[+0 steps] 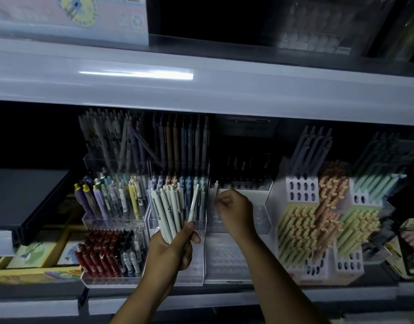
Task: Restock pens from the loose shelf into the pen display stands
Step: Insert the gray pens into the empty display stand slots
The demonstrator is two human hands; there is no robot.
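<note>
Left hand [171, 251]: we note it clenched round a bundle of pale pens [169, 206], which fans upward from the fist.
Right hand [235, 212]: fingertips pinch one white pen [216, 189], upright just above them.
Clear stand [227, 265]: directly beneath our right hand.
Pastel pen racks [301, 230]: right of the right hand.

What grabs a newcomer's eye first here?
The left hand at centre, gripping a fanned bundle of pale pens. Just to its right, the right hand pinches a single pale pen at the clear tiered stand. On the right of the shelf, the yellow and peach pens stand out against the dark surroundings.
</note>
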